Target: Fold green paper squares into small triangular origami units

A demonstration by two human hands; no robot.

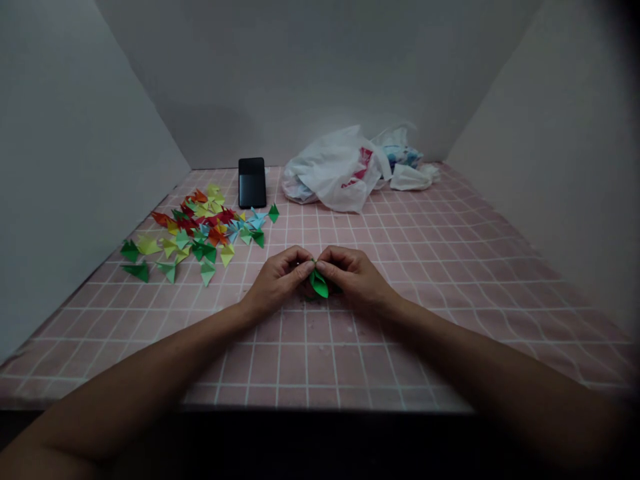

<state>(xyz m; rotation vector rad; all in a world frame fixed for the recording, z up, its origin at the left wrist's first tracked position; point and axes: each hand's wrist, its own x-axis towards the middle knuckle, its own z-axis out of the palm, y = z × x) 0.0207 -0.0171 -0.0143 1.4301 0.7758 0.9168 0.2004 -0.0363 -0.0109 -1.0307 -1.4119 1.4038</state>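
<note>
A small piece of folded green paper [319,284] hangs between my two hands above the middle of the table. My left hand [281,275] pinches its upper end between thumb and forefinger. From the other side my right hand [353,272] grips the same end, thumb tip almost meeting the left thumb tip. The fingertips cover the pinched part. To the left, several folded paper cranes [204,251] in green, yellow, red, orange and light blue lie in a loose cluster, apart from both hands.
Pink checked cloth [430,267] covers the table, wrinkled at the right. A black phone [252,183] leans near the back wall. White plastic bags [340,170] lie at the back, beside a blue-patterned pack [403,157]. Pale walls enclose the left, back and right.
</note>
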